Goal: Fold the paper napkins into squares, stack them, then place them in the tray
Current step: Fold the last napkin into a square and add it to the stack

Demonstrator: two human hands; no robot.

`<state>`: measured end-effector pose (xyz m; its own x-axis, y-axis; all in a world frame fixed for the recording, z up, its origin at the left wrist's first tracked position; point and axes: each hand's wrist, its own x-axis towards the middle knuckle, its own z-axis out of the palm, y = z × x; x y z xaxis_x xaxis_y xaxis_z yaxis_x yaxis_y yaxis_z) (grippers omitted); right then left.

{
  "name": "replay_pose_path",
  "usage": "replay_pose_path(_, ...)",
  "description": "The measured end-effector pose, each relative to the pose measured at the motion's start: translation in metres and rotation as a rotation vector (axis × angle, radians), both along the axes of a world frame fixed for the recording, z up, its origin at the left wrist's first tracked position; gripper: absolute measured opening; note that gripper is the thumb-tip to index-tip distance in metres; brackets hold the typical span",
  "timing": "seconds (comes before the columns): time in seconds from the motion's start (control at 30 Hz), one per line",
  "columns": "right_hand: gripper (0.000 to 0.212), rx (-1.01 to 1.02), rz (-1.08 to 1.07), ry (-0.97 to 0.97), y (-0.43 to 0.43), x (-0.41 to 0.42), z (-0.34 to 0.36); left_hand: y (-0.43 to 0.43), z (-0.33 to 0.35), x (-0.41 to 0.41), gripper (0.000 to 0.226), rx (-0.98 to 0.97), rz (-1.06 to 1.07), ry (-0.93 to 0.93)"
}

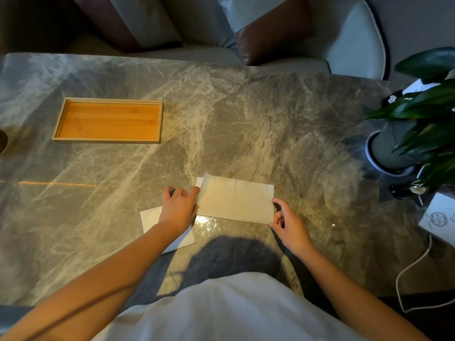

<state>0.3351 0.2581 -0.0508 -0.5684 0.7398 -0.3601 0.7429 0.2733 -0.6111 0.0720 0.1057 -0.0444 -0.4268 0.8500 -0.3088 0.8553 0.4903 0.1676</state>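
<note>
Marble-look table, grey with pale veining, glossy. Paper napkin lay flat near the near edge, centre: off-white, soft matte, a rectangle with a faint crease across its middle. Long axis ran left to right, the right end tilted slightly nearer.

Left hand pinched the napkin's left short edge between thumb and fingers. Right hand pinched the near right corner, fingers curled.

A second, folded napkin, white and roughly square, lay just left of the first, partly under the left wrist.

Bamboo tray, shallow and rectangular with a low rim, sat at far left, well apart from the napkins, long axis also left to right.

Ribbed grey plant pot stood at right.
</note>
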Motion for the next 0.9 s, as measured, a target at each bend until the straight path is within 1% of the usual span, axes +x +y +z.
replay_pose_path(0.07, 0.064, 0.024, 0.020, -0.005, 0.002, 0.003, 0.002, -0.001, 0.002, 0.003, 0.041, 0.036, 0.016, -0.005)
replay_pose_path(0.17, 0.054, 0.196, 0.016, 0.045, -0.001, 0.004, 0.006, -0.005, 0.006, 0.010, 0.049, 0.187, 0.037, 0.047)
replay_pose_path(0.23, 0.042, 0.302, 0.081, 0.096, -0.004, -0.001, 0.007, -0.007, 0.007, 0.014, 0.041, 0.304, -0.001, 0.082)
replay_pose_path(0.27, 0.037, 0.329, 0.135, 0.100, -0.006, -0.005, 0.008, -0.008, 0.008, 0.017, 0.035, 0.311, -0.037, 0.061)
replay_pose_path(0.3, 0.035, 0.339, 0.185, 0.087, -0.008, -0.009, 0.007, -0.008, 0.010, 0.021, 0.031, 0.291, -0.085, 0.022)
replay_pose_path(0.37, 0.036, 0.320, 0.251, 0.015, -0.011, -0.016, 0.005, -0.007, 0.009, 0.032, 0.031, 0.200, -0.193, -0.049)
replay_pose_path(0.43, 0.040, 0.274, 0.271, -0.081, -0.014, -0.022, 0.003, -0.007, 0.007, 0.045, 0.039, 0.093, -0.266, -0.057)
replay_pose_path(0.53, 0.042, 0.215, 0.260, -0.186, -0.020, -0.027, 0.001, -0.005, 0.001, 0.050, 0.056, 0.005, -0.230, -0.005)
replay_pose_path(0.6, 0.037, 0.162, 0.238, -0.221, -0.023, -0.028, 0.001, -0.001, 0.003, 0.047, 0.066, -0.006, -0.161, 0.019)
replay_pose_path(0.63, 0.035, 0.102, 0.231, -0.211, -0.025, -0.028, 0.002, 0.000, 0.005, 0.045, 0.069, 0.013, -0.131, 0.015)
replay_pose_path(0.7, 0.033, -0.055, 0.251, -0.152, -0.029, -0.030, 0.002, 0.004, 0.008, 0.043, 0.067, 0.096, -0.140, -0.037)
replay_pose_path(0.73, 0.033, -0.095, 0.285, -0.125, -0.031, -0.030, 0.002, 0.005, 0.009, 0.043, 0.065, 0.131, -0.177, -0.089)
replay_pose_path(0.77, 0.032, -0.090, 0.316, -0.101, -0.031, -0.030, 0.003, 0.007, 0.009, 0.043, 0.063, 0.146, -0.214, -0.156)
replay_pose_path(0.83, 0.030, 0.025, 0.353, -0.051, -0.025, -0.027, 0.003, 0.007, 0.009, 0.044, 0.064, 0.109, -0.243, -0.292)
replay_pose_path(0.87, 0.033, 0.098, 0.383, -0.049, -0.021, -0.025, 0.003, 0.005, 0.008, 0.043, 0.065, 0.080, -0.250, -0.326)
replay_pose_path(0.9, 0.040, 0.154, 0.427, -0.072, -0.016, -0.021, 0.003, 0.003, 0.006, 0.043, 0.066, 0.054, -0.271, -0.318)
